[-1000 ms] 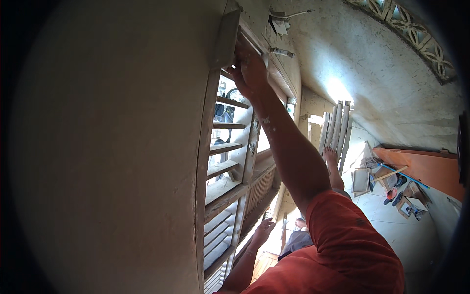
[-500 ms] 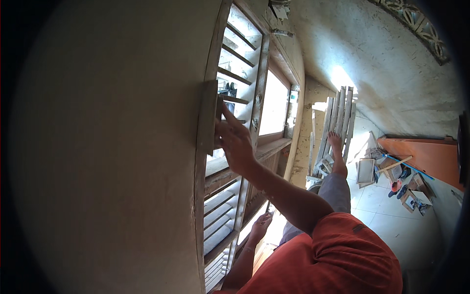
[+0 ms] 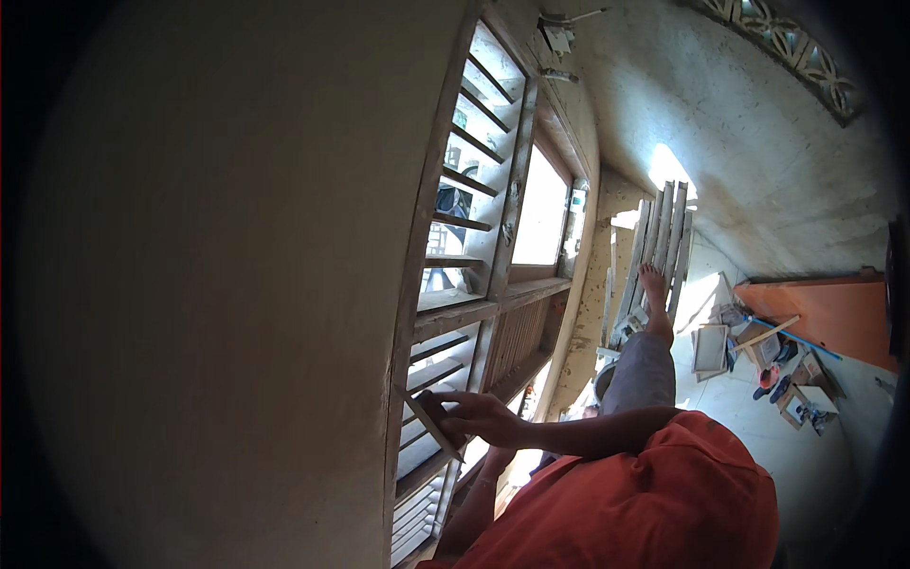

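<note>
While the plastered wall (image 3: 218, 284) fills the left, a louvred wooden window frame (image 3: 431, 247) runs along its right edge. Right hand (image 3: 479, 415), fingers spread, presses a thin flat tool (image 3: 428, 423) against the frame's lower part. Left hand (image 3: 493, 465) mostly hidden; grip cannot be told.

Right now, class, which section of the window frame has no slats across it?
The upper right section: it is one bright, open pane. The upper left section and the lower left section by the right hand are crossed by slats.
</note>
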A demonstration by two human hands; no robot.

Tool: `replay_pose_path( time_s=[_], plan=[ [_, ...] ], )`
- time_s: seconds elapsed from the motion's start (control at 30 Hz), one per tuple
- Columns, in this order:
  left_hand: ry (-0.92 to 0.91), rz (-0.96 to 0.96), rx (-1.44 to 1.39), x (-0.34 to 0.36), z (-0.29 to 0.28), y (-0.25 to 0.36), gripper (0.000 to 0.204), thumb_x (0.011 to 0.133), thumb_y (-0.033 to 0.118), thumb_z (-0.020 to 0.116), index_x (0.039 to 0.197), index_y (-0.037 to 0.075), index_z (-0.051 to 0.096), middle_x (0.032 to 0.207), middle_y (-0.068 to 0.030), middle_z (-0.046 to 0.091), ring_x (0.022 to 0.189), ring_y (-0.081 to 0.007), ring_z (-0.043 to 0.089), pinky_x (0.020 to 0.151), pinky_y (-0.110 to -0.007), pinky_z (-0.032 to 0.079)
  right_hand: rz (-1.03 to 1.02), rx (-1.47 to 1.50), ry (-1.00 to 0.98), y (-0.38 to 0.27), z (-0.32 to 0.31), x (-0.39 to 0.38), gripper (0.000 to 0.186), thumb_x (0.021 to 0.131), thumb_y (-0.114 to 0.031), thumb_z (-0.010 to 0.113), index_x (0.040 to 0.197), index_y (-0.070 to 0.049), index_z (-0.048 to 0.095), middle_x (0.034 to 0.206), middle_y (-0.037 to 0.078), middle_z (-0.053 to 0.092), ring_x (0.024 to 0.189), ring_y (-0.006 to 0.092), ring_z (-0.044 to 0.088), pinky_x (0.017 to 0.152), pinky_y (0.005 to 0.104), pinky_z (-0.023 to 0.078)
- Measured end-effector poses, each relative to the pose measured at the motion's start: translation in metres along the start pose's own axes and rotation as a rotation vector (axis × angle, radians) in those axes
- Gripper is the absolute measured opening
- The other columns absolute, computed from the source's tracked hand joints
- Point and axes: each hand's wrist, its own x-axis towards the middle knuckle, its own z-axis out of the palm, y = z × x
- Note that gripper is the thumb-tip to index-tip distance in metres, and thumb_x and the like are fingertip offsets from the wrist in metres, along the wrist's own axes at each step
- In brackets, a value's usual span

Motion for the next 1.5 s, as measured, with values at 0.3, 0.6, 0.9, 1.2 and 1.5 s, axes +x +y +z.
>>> replay_pose_path(
  time_s=[0.3,0.6,0.9,1.2,1.5],
  plan=[
    [0.149,0.065,-0.254,0.003,0.024,-0.050,0.050,0.099,0.031,0.064,0.139,0.003,0.055,0.110,-0.0105,0.071,0.095,-0.0149,0.065,0.085,-0.030,0.051,-0.103,-0.129,0.173,-0.084,-0.044,-0.008,0.059,0.096,-0.006,0.065,0.150,-0.007,0.042,0.107,0.005,0.067,0.093,0.0111,0.066,0.079,0.0261,0.056],
    [0.377,-0.047,-0.688,-0.025,0.049,-0.081,0.049,0.096,0.031,0.066,0.132,0.000,0.060,0.113,-0.0167,0.071,0.098,-0.0205,0.068,0.082,-0.032,0.054,-0.393,-0.117,0.393,-0.118,-0.037,0.063,0.024,0.098,-0.009,0.063,0.121,-0.005,0.056,0.106,0.004,0.066,0.096,0.0114,0.064,0.085,0.0281,0.052],
    [0.436,0.001,-0.744,-0.032,0.088,-0.064,0.060,0.092,0.039,0.069,0.135,-0.001,0.057,0.117,-0.0175,0.070,0.107,-0.0246,0.068,0.095,-0.037,0.051,0.152,-1.167,-0.275,-0.035,-0.054,-0.004,0.042,0.079,-0.003,0.083,0.113,0.000,0.058,0.102,0.008,0.069,0.093,0.0154,0.067,0.088,0.0321,0.053],
    [0.399,0.229,-1.062,-0.047,0.115,0.025,0.088,0.079,0.047,0.081,0.146,0.003,0.045,0.136,-0.0199,0.058,0.114,-0.0308,0.064,0.098,-0.039,0.051,0.450,-1.339,-0.622,0.000,-0.052,0.003,0.034,0.081,-0.005,0.080,0.110,-0.003,0.064,0.084,0.001,0.063,0.074,0.0096,0.059,0.066,0.0256,0.048],
    [0.791,0.151,-1.239,-0.088,0.159,0.005,0.091,0.076,0.045,0.086,0.146,0.003,0.045,0.132,-0.0184,0.060,0.107,-0.0274,0.067,0.092,-0.037,0.055,0.679,-1.141,-0.673,0.080,-0.005,-0.007,0.019,0.088,-0.011,0.074,0.098,-0.003,0.059,0.081,0.004,0.063,0.068,0.0112,0.061,0.060,0.0279,0.049]
  ],
)
